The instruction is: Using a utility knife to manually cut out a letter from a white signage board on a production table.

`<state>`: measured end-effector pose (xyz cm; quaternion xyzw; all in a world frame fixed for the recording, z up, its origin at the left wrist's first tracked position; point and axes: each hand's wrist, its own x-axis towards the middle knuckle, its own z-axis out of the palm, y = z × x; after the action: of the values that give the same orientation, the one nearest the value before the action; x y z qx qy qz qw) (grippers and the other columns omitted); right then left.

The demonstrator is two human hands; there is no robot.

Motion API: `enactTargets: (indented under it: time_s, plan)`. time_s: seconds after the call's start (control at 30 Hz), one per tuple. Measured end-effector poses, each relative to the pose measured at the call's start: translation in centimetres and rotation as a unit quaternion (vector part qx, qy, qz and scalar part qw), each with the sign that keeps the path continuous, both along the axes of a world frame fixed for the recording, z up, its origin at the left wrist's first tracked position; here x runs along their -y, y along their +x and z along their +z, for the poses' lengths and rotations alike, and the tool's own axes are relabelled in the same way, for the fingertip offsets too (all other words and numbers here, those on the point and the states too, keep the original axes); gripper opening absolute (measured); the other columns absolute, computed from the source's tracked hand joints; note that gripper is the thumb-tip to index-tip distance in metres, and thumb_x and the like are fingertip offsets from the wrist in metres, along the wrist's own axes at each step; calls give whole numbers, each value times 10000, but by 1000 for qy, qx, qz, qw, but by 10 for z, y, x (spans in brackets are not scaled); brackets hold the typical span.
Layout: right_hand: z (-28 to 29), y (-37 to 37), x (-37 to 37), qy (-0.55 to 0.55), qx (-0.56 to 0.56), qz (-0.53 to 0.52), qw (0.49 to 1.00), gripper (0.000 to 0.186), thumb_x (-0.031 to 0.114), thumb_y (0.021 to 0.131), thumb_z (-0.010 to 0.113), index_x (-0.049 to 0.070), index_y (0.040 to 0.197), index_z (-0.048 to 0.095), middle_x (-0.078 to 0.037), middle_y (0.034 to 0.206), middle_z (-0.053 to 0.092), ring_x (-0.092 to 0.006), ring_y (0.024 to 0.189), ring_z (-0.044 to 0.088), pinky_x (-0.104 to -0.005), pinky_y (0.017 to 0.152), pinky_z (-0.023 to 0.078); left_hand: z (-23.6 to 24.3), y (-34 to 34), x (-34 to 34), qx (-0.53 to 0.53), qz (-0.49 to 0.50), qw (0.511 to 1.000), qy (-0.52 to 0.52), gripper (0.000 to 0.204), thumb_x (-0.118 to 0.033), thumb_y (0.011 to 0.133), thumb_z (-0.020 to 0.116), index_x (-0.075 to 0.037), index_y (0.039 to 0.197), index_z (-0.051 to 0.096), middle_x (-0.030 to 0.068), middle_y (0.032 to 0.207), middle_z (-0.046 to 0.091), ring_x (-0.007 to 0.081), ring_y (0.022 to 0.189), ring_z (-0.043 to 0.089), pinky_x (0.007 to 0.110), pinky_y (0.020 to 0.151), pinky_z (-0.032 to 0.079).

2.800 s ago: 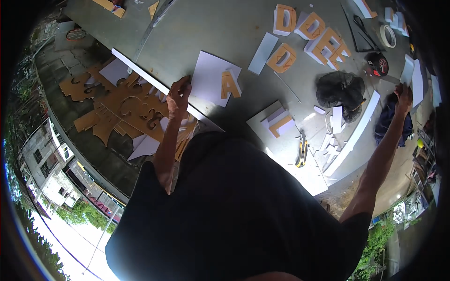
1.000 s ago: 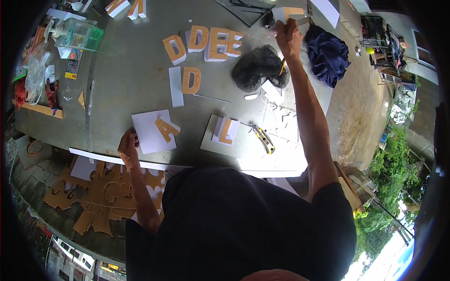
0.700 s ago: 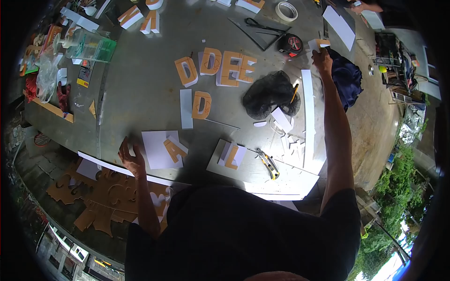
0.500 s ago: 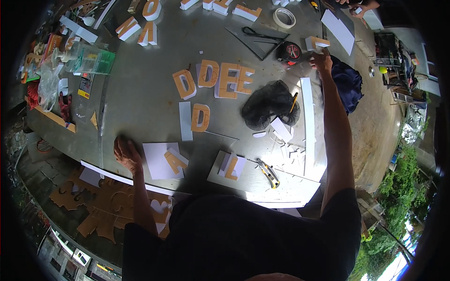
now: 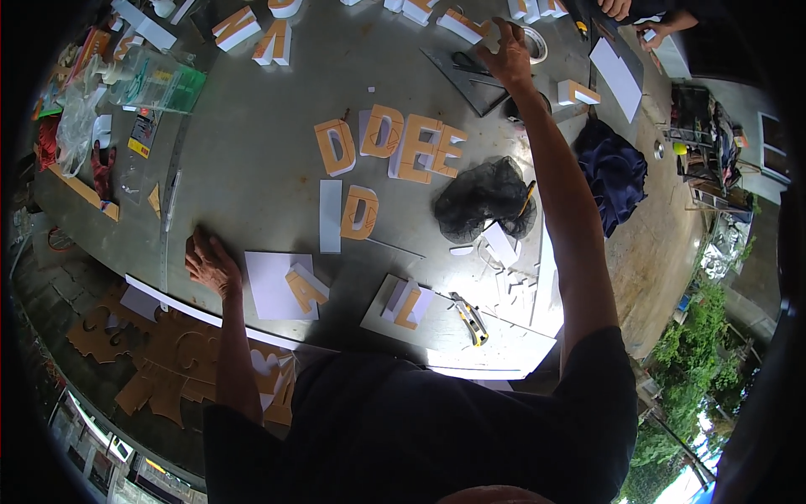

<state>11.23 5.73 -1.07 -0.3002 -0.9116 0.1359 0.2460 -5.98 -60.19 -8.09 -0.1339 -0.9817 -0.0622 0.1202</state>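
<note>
My right hand (image 5: 509,57) is stretched far over the table with fingers apart, beside a roll of tape (image 5: 538,46). Its fingertips are close to the end of a white-sided letter with a tan face (image 5: 462,27); whether they touch it I cannot tell. My left hand (image 5: 211,265) rests on the tabletop at the near left, left of a white sheet (image 5: 267,286) bearing a letter A (image 5: 304,290). A letter L (image 5: 408,306) lies on a pale board. Mid-table are letters D (image 5: 359,214) and E (image 5: 413,149), among several others.
A utility knife (image 5: 470,321) lies on the board at the near edge. Black mesh (image 5: 478,197), white offcuts, a set square (image 5: 470,82) and dark blue cloth (image 5: 611,172) are to the right. Clutter and a plastic bottle (image 5: 159,84) stand left. Another person's hands (image 5: 655,34) show at top right.
My right hand has moved away from the small letter piece at the right, leftward and farther out, to beside the tape roll. My left hand stays on the table. The view has shifted slightly.
</note>
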Motion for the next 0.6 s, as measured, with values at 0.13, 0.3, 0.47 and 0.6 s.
enactTargets:
  time_s: [0.13,0.3,0.47,0.6]
  plan:
    - [-9,-20,-9,73,42,39,996,601,279,785,819,131,1324,598,-212,1271,611,-413,1151,621,-474,1058,474,2,1,2,1,-5,1000,3,524,-519,1044,406,-216,1459,511,73,1411,522,330,1265,466,558,965,381]
    - [-2,-28,-12,-152,-98,-22,983,508,221,788,792,28,1226,622,-241,1108,671,-345,1077,692,-414,885,594,4,3,6,11,5,1000,-8,525,-521,1044,406,-218,1460,510,73,1418,516,329,1274,462,556,965,383]
    - [0,-9,-27,-362,-312,-90,874,426,248,826,745,-50,1106,629,-152,991,696,-254,852,758,-366,748,630,1,1,7,3,4,1000,-21,538,-535,1037,417,-222,1465,507,78,1425,511,334,1279,455,561,965,382]
    - [-7,0,-49,-190,-113,-90,971,429,263,826,734,13,1161,639,-197,1049,688,-316,954,737,-413,868,596,-4,-2,1,1,-1,1000,-21,538,-536,1036,417,-221,1463,509,77,1430,507,333,1278,455,567,966,380]
